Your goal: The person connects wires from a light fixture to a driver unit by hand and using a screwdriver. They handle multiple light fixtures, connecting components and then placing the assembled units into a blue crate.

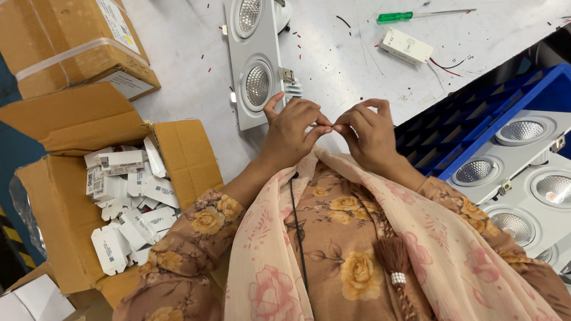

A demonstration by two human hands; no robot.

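Observation:
My left hand (291, 126) and my right hand (365, 131) meet fingertip to fingertip just above the near edge of the grey worktable (176, 68). Both pinch something very small between thumb and fingers; it is too thin to identify, possibly a wire end. Right behind my left hand lies a white double spotlight fitting (254, 54) with two round lamps, its wires trailing toward my fingers. My floral sleeves and a pink scarf fill the lower part of the view.
An open cardboard box (73, 211) of several small white driver units stands at left, a taped carton (64, 42) behind it. A green screwdriver (415, 15) and a white driver unit (406, 46) lie far right. A blue crate (491, 114) carries more double fittings (533, 167).

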